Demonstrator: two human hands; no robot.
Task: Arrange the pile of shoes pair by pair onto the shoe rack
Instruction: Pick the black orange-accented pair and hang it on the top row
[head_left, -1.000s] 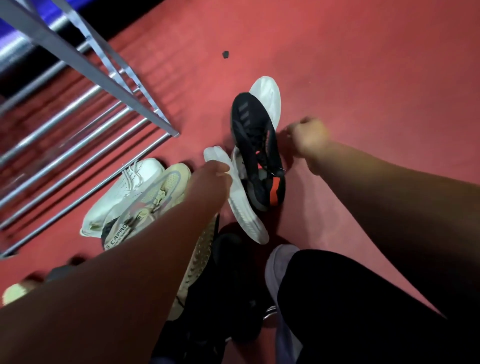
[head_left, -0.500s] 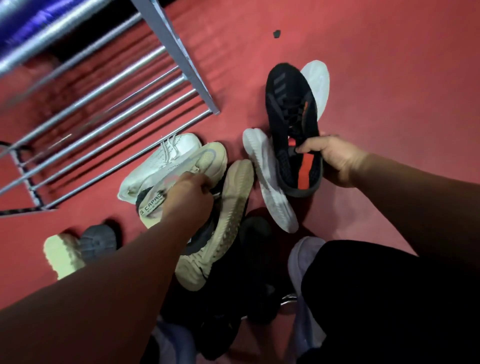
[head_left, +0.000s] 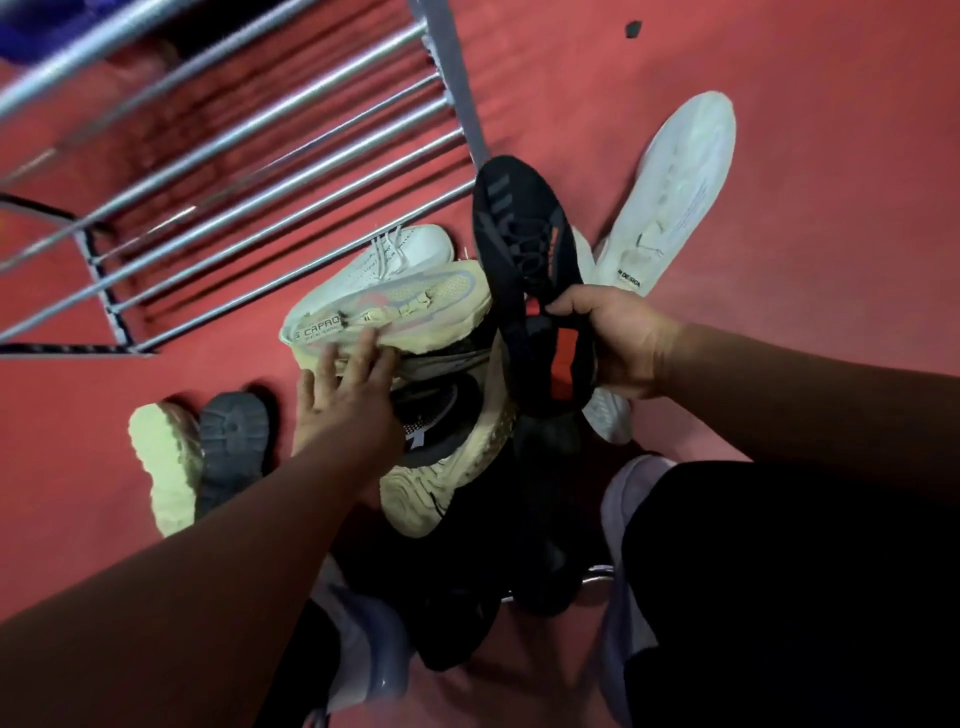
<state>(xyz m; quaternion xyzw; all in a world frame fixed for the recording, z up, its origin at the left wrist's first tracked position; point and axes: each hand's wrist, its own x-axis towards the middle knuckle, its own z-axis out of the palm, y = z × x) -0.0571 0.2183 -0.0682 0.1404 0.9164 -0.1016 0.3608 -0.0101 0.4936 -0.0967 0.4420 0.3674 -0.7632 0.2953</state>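
Black sneaker in right hand

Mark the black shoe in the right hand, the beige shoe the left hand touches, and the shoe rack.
black shoe (head_left: 519, 223): head view, on its toe upper.
beige shoe (head_left: 415, 299): head view, on its side panel.
shoe rack (head_left: 453, 78): head view, on its corner post.

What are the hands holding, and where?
The right hand grips the black shoe at its heel end, by the opening. The left hand holds nothing; its straight fingers only touch the beige shoe.
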